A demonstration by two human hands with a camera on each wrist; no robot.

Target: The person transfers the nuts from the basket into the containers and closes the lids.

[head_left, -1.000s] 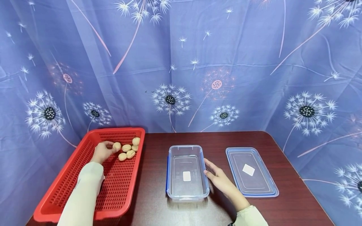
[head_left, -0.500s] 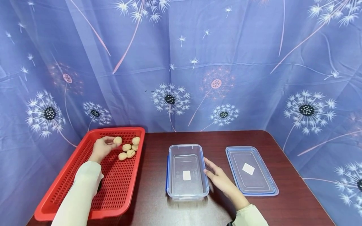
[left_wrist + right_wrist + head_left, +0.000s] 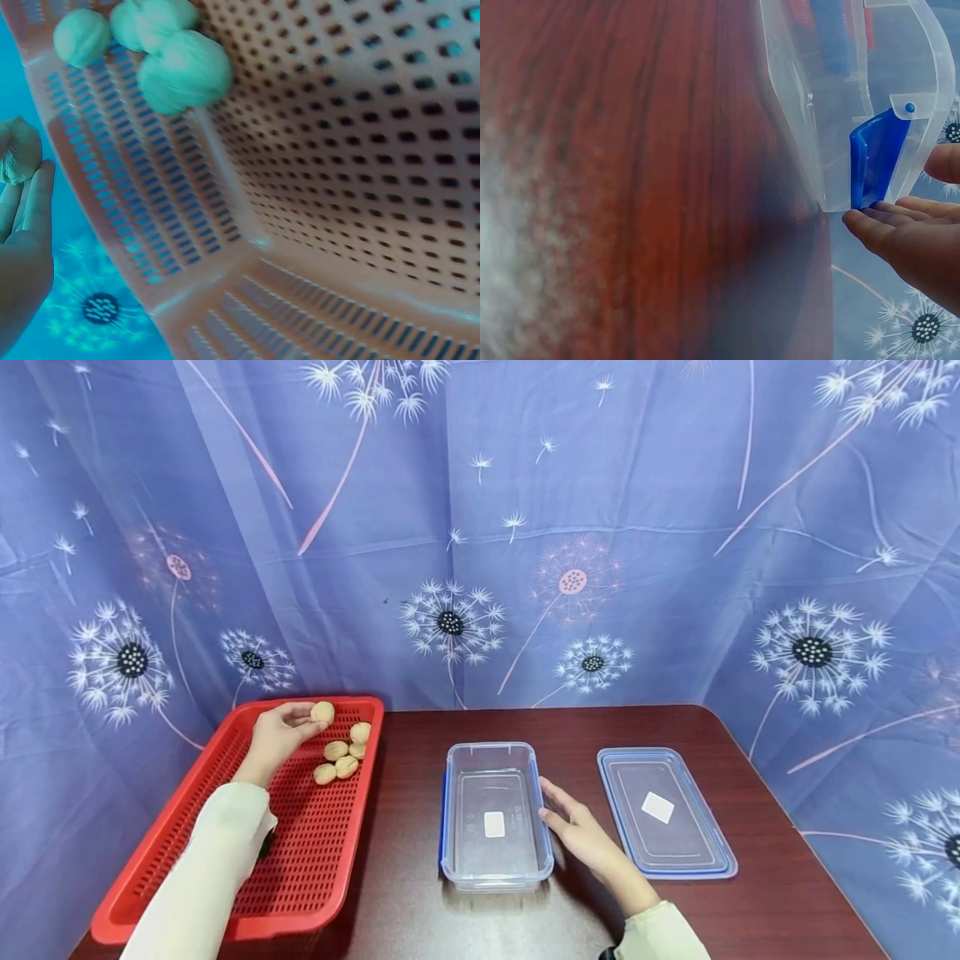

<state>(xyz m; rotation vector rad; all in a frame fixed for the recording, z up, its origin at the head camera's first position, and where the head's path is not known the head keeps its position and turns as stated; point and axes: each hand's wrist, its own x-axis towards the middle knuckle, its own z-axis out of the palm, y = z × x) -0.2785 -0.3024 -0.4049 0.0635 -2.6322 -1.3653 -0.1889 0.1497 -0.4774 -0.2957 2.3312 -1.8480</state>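
Note:
Between thumb and fingers, my left hand (image 3: pixel 277 739) pinches a walnut (image 3: pixel 322 712), raised over the back part of the red plastic basket (image 3: pixel 348 860). Several more walnuts (image 3: pixel 347 767) lie in the basket's back right corner. The left wrist view shows the held walnut (image 3: pixel 21 154) at its left edge, apart from the others. With fairly straight fingers, my right hand (image 3: pixel 588 839) rests against the right side of a clear plastic food container (image 3: pixel 495 881). In the right wrist view, its fingertips touch the container's blue side latch (image 3: pixel 881 161).
A clear lid (image 3: pixel 667 839) with a blue seal and white label lies right of the container on the brown wooden table (image 3: pixel 405 793). Behind the table hangs a blue curtain (image 3: pixel 510 560) with a dandelion print.
My left hand has lifted the walnut up and slightly right, away from the other walnuts. My right hand stays at the container's side.

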